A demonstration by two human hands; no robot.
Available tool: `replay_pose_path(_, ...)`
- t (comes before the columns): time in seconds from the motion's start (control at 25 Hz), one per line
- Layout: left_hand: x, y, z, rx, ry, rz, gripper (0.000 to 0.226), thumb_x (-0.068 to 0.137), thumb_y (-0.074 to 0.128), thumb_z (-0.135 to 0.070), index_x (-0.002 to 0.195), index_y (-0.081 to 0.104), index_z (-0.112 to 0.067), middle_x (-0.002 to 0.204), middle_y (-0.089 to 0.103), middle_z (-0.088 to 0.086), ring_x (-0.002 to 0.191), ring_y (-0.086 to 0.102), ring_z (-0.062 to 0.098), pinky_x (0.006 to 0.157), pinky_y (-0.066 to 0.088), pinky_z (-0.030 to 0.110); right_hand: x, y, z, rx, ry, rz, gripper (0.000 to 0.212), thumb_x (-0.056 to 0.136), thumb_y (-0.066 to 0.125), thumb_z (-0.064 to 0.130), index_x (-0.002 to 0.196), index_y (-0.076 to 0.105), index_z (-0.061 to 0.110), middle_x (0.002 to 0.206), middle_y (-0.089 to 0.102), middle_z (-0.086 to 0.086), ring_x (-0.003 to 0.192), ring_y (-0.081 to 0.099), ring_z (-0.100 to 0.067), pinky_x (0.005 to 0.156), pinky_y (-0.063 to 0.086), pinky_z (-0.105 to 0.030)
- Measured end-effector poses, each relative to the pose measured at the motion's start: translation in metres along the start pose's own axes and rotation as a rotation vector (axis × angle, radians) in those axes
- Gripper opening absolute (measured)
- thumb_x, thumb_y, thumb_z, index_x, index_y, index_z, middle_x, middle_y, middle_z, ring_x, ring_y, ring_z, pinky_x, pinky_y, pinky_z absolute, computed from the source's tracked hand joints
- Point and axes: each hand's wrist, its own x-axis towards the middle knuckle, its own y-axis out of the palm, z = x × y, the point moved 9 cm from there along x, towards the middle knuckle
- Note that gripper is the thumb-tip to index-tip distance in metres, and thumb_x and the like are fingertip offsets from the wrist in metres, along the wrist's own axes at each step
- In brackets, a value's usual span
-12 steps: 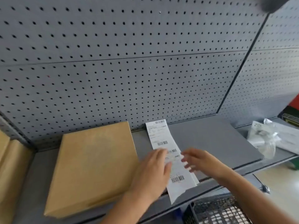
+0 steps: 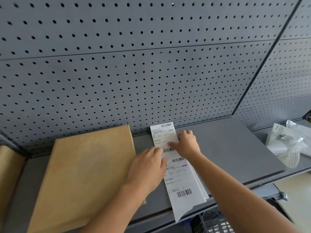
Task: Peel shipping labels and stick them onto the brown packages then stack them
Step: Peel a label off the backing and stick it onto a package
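The label strip [image 2: 182, 179] lay lengthwise across the shelf [image 2: 235, 148]. Its top end was against the back edge under the pegboard [image 2: 134, 73], and its torn bottom end hung over the front edge. I made out two printed labels on it, both apparently on their backing. My left hand [image 2: 148, 169] lay flat on the strip about midway, fingers straight and together, pressing it down. My right hand [image 2: 186, 143] sat on the upper label, thumb stretched across its face and fingers bent at its right edge. Whether they had caught a corner I could not tell.

By my reading the job was at its start: the first peel was only being attempted, with nothing stuck and nothing stacked. The brown package [image 2: 87, 174] lay flat just left of the strip, filling the left part of the shelf from back edge to front, its face bare of any label. A second brown package [image 2: 8, 174] showed past the shelf's left edge, also unlabelled as far as I could see. What remained was to lift the label, lay it on the package and stack.

Well apart at the right end, some clear plastic bags [image 2: 286, 143] lay on the neighbouring shelf. A black basket [image 2: 213, 222] sat below the front edge. Nothing stood between strip and package, though my own left forearm crossed the package's front right corner.
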Motion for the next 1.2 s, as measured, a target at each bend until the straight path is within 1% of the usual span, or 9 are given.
replay_pose_path(0.12, 0.000, 0.001, 0.001, -0.011, -0.007, -0.006, 0.036, 0.104, 0.037, -0.044, 0.128, 0.056, -0.026, 0.127, 0.065, -0.011, 0.113, 0.062, 0.012, 0.085, 0.050, 0.031, 0.008, 0.001, -0.002, 0.015, 0.023, -0.014, 0.040, 0.084, 0.077, 0.039, 0.104, 0.052, 0.015, 0.107, 0.057, -0.001, 0.101, 0.056, -0.023, 0.084, 0.054, -0.042)
replay_pose_path(0.24, 0.000, -0.003, 0.002, -0.048, -0.019, -0.006, 0.036, 0.105, 0.037, -0.044, 0.129, 0.057, -0.026, 0.128, 0.066, -0.012, 0.111, 0.064, 0.011, 0.084, 0.051, 0.030, 0.009, -0.008, -0.007, 0.140, 0.047, -0.022, 0.021, 0.091, 0.069, 0.027, 0.090, 0.052, 0.016, 0.088, 0.061, 0.002, 0.080, 0.060, -0.020, 0.073, 0.055, -0.039)
replay_pose_path(0.44, -0.001, -0.007, 0.009, -0.232, -0.076, -0.026, 0.034, 0.104, 0.042, -0.044, 0.129, 0.057, -0.027, 0.131, 0.065, -0.013, 0.112, 0.065, 0.010, 0.089, 0.055, 0.033, -0.013, -0.055, 0.014, 0.303, -0.063, -0.063, 0.015, 0.098, 0.060, 0.031, 0.093, 0.064, 0.018, 0.085, 0.069, 0.007, 0.074, 0.070, -0.016, 0.052, 0.053, -0.030)
replay_pose_path(0.56, -0.001, -0.008, 0.013, -0.330, -0.119, -0.038, 0.033, 0.103, 0.044, -0.045, 0.127, 0.060, -0.028, 0.128, 0.067, -0.014, 0.114, 0.064, 0.009, 0.090, 0.055, 0.036, -0.028, -0.083, 0.028, 0.353, -0.099, -0.114, 0.020, 0.097, 0.060, 0.037, 0.088, 0.068, 0.021, 0.082, 0.074, 0.004, 0.069, 0.073, -0.015, 0.057, 0.061, -0.036)
replay_pose_path(0.64, 0.000, -0.004, 0.017, -0.437, -0.139, -0.019, 0.036, 0.100, 0.044, -0.054, 0.124, 0.061, -0.033, 0.120, 0.070, -0.018, 0.108, 0.066, 0.004, 0.089, 0.056, 0.036, -0.033, -0.093, 0.035, 0.464, -0.079, -0.102, 0.022, 0.097, 0.060, 0.036, 0.087, 0.068, 0.019, 0.080, 0.076, 0.001, 0.066, 0.073, -0.016, 0.058, 0.060, -0.033)
replay_pose_path(0.76, 0.000, 0.001, 0.022, -0.739, -0.151, 0.005, 0.044, 0.092, 0.047, -0.067, 0.116, 0.066, -0.036, 0.108, 0.073, -0.022, 0.101, 0.067, -0.002, 0.090, 0.057, 0.035, -0.041, -0.100, 0.049, 0.656, -0.052, -0.053, 0.023, 0.096, 0.062, 0.035, 0.090, 0.069, 0.014, 0.082, 0.078, -0.004, 0.066, 0.071, -0.018, 0.061, 0.058, -0.036)
replay_pose_path(0.92, 0.000, -0.014, 0.025, -1.084, -0.156, -0.006, 0.021, 0.099, 0.061, -0.034, 0.109, 0.074, -0.021, 0.103, 0.079, -0.009, 0.097, 0.072, 0.008, 0.092, 0.056, 0.029, -0.052, -0.103, 0.071, 0.761, -0.067, -0.002, 0.022, 0.096, 0.064, 0.036, 0.085, 0.068, 0.018, 0.078, 0.078, -0.001, 0.062, 0.069, -0.015, 0.055, 0.053, -0.030)
replay_pose_path(1.08, -0.003, -0.020, 0.038, -1.273, -0.236, -0.032, 0.018, 0.100, 0.061, -0.018, 0.103, 0.075, -0.007, 0.097, 0.080, 0.006, 0.088, 0.072, 0.021, 0.080, 0.058, 0.030, -0.058, -0.102, 0.086, 0.741, -0.101, -0.043, 0.018, 0.095, 0.064, 0.034, 0.105, 0.065, 0.020, 0.099, 0.073, -0.006, 0.076, 0.072, -0.020, 0.063, 0.059, -0.037)
replay_pose_path(1.2, -0.003, -0.019, 0.047, -1.345, -0.285, -0.052, 0.020, 0.100, 0.061, -0.018, 0.103, 0.074, -0.004, 0.098, 0.080, 0.011, 0.087, 0.070, 0.022, 0.083, 0.056, 0.041, -0.065, -0.101, 0.093, 0.587, -0.185, -0.074, 0.033, 0.096, 0.063, 0.035, 0.127, 0.054, 0.029, 0.109, 0.060, 0.006, 0.087, 0.067, -0.013, 0.067, 0.058, -0.035)
